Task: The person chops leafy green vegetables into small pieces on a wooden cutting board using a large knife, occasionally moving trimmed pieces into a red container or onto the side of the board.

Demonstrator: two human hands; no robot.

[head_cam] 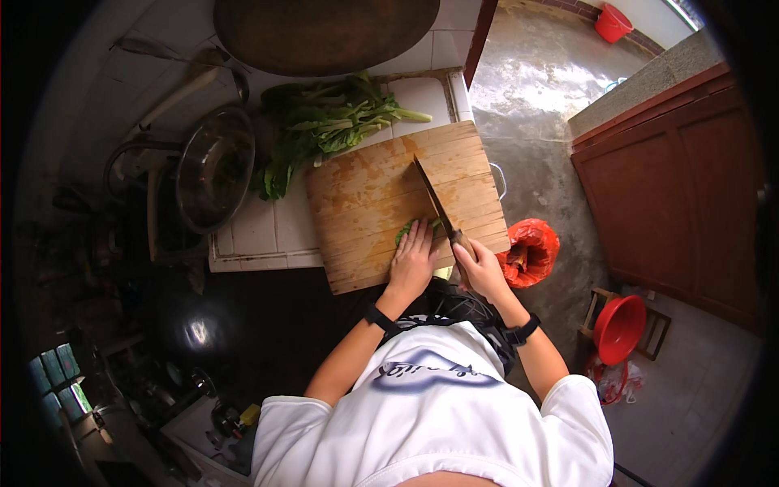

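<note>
My right hand (481, 268) is closed round the wooden handle of a kitchen knife (433, 193), whose blade stands on edge over the wooden cutting board (365, 201) and points away from me. Just left of the blade, my left hand (415, 255) presses a green leafy vegetable (403, 233) down near the board's front edge. Its fingers lie forward and close together, and part of the leaf is hidden under them. Beyond the board, a heap of leafy greens with pale stems (331, 119) lies on the white tiled counter (252, 228).
A metal basin (216, 170) stands left of the greens. Below the board's right corner is a bin lined with a red plastic bag (541, 249). A round dark board or lid (325, 30) leans at the back wall. A red basin (621, 329) and wooden doors (663, 201) are at right.
</note>
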